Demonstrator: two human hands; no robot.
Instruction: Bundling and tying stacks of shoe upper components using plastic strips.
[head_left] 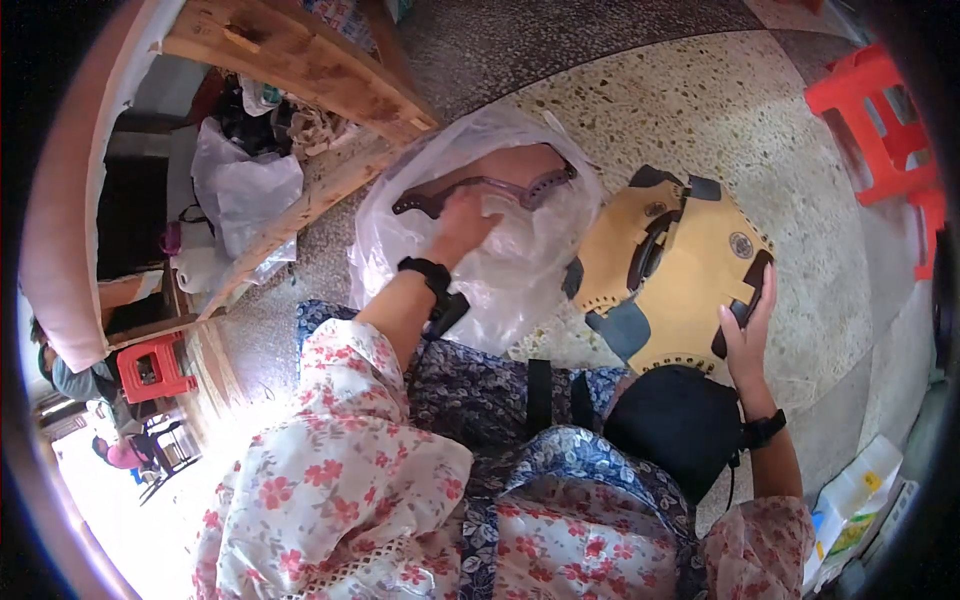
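Observation:
A crumpled clear plastic bag [500, 280] lies on the floor in front of me, its mouth spread wide. In it is a brown leather piece [520, 165] with dark, hole-punched edging. My left hand [465, 222] reaches over the bag at the piece's near edge, thumb held apart; the fingertips are partly hidden. To the right lie tan leather panels [690, 290] with dark corner patches, round emblems and punched edges, seemingly overlapping. My right hand [750, 335] grips their right edge by a dark strip, thumb on top and fingers along the rim.
A wooden frame [310, 75] runs along the upper left, with plastic bags [240, 180] heaped behind it. Red plastic stools stand at the right [870, 120] and lower left [155, 367]. A black rounded thing [675, 425] is by my right forearm. A person [85, 385] is at far left.

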